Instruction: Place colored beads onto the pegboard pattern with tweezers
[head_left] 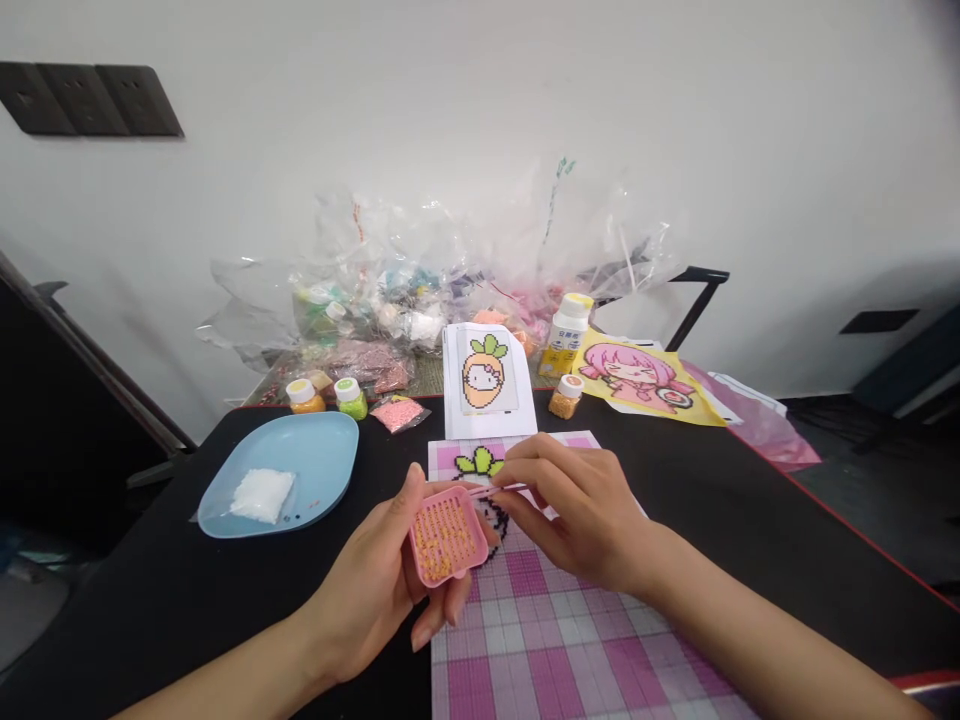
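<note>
My left hand is closed around a small square pink bead tray, tilted toward me. Yellow-orange beads lie in its ridged rows. My right hand pinches thin pink tweezers, their tip at the tray's upper right corner. Below both hands lies a pink-and-white checked pegboard. Green bead leaves with a dark outline show on it, and part of a black bead outline is visible beyond the tray. My hands hide the rest of that pattern.
Behind the board stands a printed pattern sheet. On the left, a blue plate carries a bag of white beads. Bead jars, a white-and-yellow bottle, a pink-haired character picture and clear plastic bags line the back.
</note>
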